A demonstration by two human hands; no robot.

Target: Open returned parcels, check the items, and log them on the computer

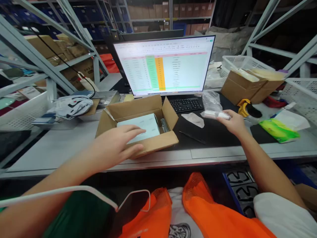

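An open cardboard box (138, 112) sits on the grey desk (74, 145) in front of the monitor, with a pale sheet or flat package (142, 125) lying inside. My left hand (116, 145) rests over the box's near wall, fingers stretched out towards the pale sheet. My right hand (231, 122) is farther right over the black mat (213, 132), fingers closed on a small white item in a clear plastic bag (214, 107).
A monitor (164, 64) showing a spreadsheet stands behind the box, with a keyboard (185, 104) below it. A second cardboard box (247, 86), white baskets (244, 62), a yellow tape dispenser (245, 107), a green packet (278, 130) and a pen (192, 137) lie right. Shelving flanks both sides.
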